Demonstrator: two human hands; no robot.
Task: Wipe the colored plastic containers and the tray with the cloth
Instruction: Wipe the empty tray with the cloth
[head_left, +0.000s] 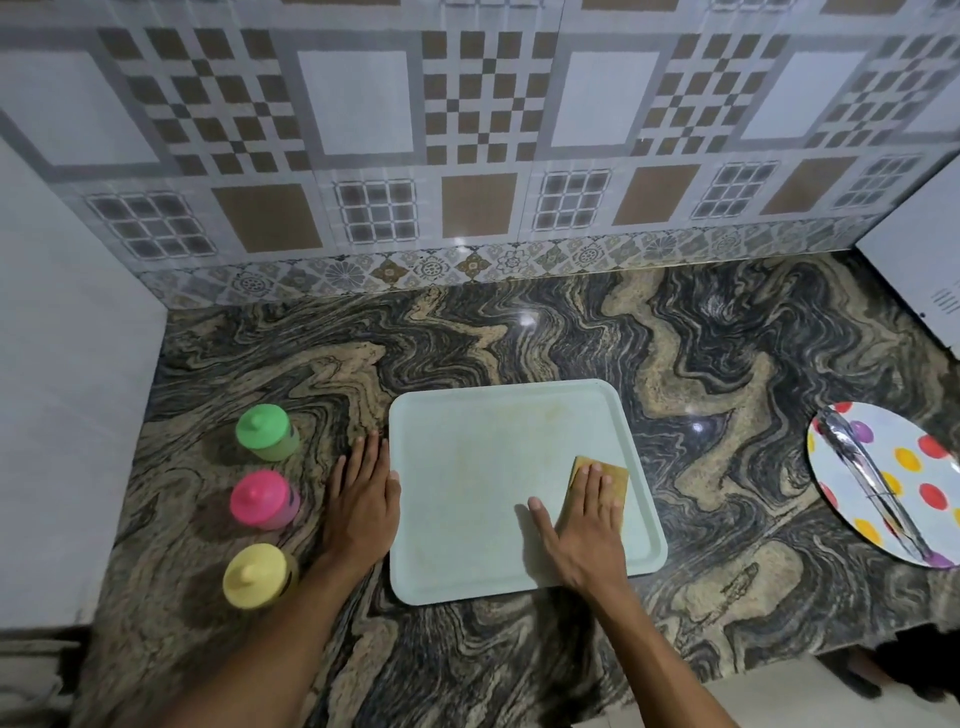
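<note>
A pale green square tray lies flat on the marbled counter. My right hand presses a folded yellow-brown cloth onto the tray's right side with straight fingers. My left hand lies flat on the counter against the tray's left rim, thumb touching the rim. Left of it three lidded plastic containers stand in a column: green farthest, pink in the middle, yellow nearest.
A white plate with coloured dots carries metal tongs at the right edge of the counter. A white appliance stands at the back right. A plain wall closes the left side, a tiled wall the back.
</note>
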